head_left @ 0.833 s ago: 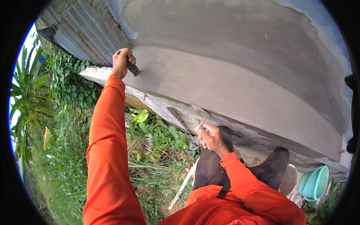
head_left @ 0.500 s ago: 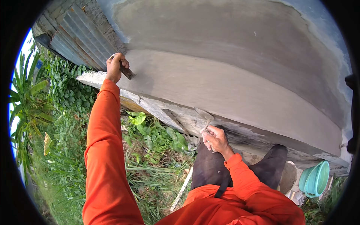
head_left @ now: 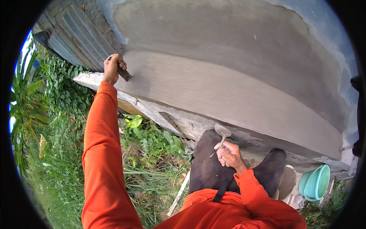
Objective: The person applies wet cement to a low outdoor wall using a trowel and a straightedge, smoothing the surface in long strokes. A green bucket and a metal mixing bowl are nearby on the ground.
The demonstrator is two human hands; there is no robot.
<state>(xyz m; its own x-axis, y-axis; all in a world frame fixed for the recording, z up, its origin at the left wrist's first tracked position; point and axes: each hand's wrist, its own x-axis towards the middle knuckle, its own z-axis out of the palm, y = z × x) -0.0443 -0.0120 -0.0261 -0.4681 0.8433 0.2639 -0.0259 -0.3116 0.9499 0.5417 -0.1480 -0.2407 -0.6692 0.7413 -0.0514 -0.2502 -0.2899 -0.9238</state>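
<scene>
At the far left end of the smooth cement ledge [head_left: 213, 89], my left hand [head_left: 113, 68] grips a dark, flat, cement-stained piece [head_left: 124, 73], its far edge on or just over the surface. I cannot tell whether it is wood or metal. My right hand [head_left: 231, 155] is wrapped round the handle of a small trowel [head_left: 222, 130], held above my thigh in front of the ledge. Its rounded grey blade points away from me toward the ledge's rough front edge and looks coated with cement. Fresh, darker grey plaster covers the wall [head_left: 228, 34] behind the ledge.
Two nested turquoise buckets [head_left: 321, 183] stand at the lower right, beside a round greyish, pan-like thing [head_left: 287, 181]. Corrugated metal sheets [head_left: 82, 36] lean at the upper left. Weeds and grass [head_left: 152, 183] grow below the ledge, with a pale wooden strip [head_left: 179, 194] among them.
My right hand has shifted right and down, turning the trowel so its blade shows more fully. My left hand stays at the same end of the ledge, and the whole view has shifted slightly.
</scene>
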